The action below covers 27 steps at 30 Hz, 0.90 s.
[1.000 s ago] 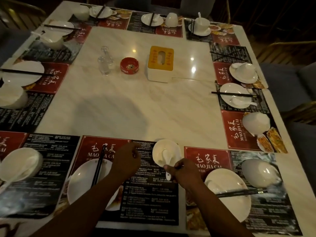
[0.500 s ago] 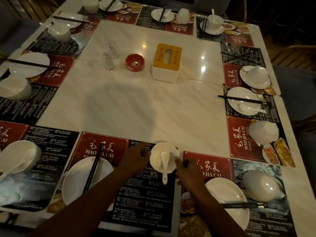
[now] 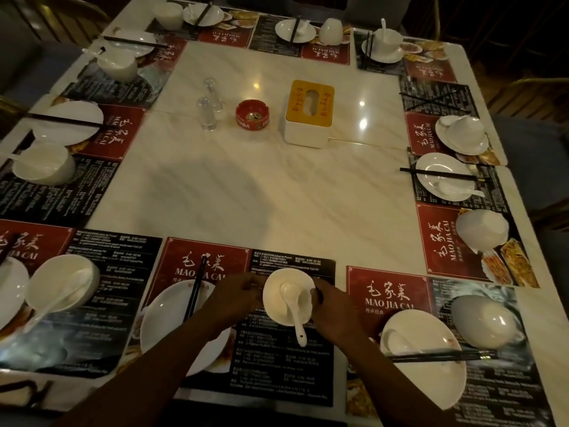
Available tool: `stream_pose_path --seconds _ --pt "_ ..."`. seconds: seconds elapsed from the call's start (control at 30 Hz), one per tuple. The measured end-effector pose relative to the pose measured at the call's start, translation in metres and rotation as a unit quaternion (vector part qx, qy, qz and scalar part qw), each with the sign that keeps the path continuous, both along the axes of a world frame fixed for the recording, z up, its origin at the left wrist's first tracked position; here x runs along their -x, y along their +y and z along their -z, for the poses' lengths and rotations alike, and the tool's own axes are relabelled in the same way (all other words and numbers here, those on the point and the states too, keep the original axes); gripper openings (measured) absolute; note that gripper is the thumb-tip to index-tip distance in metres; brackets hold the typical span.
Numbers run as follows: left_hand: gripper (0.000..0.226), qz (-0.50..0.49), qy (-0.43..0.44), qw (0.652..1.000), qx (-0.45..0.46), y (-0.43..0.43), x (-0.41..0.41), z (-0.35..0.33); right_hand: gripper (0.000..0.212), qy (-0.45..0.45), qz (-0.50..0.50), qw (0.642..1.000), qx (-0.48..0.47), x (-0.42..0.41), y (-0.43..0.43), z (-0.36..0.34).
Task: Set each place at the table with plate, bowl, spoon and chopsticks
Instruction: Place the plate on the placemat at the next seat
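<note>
Now the left hand (image 3: 237, 298) and right hand (image 3: 334, 311) grasp the bowl (image 3: 273, 303) at lower centre. Its placemat (image 3: 181, 257) reads "MAO JIA CAI".

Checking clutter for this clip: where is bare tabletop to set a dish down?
Bare: the marble middle, between the near placemat and the ashtray and tissue box. Crowded: every edge; nearest, left hand and right hand hold the bowl.

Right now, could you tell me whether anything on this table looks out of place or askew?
Yes: on the right edge, a pair of chopsticks lies crossed on a placemat with no plate, and the bowl nearer me appears tipped onto its side.
</note>
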<state>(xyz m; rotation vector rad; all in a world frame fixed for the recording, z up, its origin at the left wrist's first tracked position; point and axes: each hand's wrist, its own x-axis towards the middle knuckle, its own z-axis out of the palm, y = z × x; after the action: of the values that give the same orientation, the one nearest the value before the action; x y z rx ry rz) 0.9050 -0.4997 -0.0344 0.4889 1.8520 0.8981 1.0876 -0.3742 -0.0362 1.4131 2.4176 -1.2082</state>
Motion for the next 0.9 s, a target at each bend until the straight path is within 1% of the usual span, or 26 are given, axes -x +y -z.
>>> stream_pose_path --seconds 0.17,0.27,0.37,0.6,0.73,0.83,0.9 --pt "0.034 0.047 0.013 0.999 0.014 -0.040 0.016 0.009 0.030 0.005 -0.010 1.000 -0.007 0.008 -0.033 0.007" --pt "0.027 0.054 0.095 0.994 0.005 -0.055 0.022 0.015 0.031 0.008 -0.003 1.000 -0.012 0.010 -0.045 0.009" --pt "0.031 0.058 0.149 0.987 -0.009 -0.064 0.026 0.016 0.028 0.007 0.003 1.000 -0.021 0.011 -0.051 0.013" --pt "0.039 0.089 0.150 0.985 -0.006 -0.075 0.031 0.021 0.028 -0.008 0.015 0.999 -0.029 0.016 -0.056 0.017" --pt "0.044 0.130 0.153 0.979 -0.036 -0.075 0.028 0.024 0.029 -0.006 0.026 0.999 -0.019 0.016 -0.057 0.014" --pt "0.042 0.130 0.131 0.981 -0.063 -0.073 0.023 0.028 0.030 -0.010 0.039 0.999 -0.005 0.017 -0.059 0.006" --pt "0.040 0.114 0.109 0.985 -0.065 -0.072 0.018 0.029 0.033 -0.019 0.063 0.998 0.016 0.016 -0.061 -0.001"
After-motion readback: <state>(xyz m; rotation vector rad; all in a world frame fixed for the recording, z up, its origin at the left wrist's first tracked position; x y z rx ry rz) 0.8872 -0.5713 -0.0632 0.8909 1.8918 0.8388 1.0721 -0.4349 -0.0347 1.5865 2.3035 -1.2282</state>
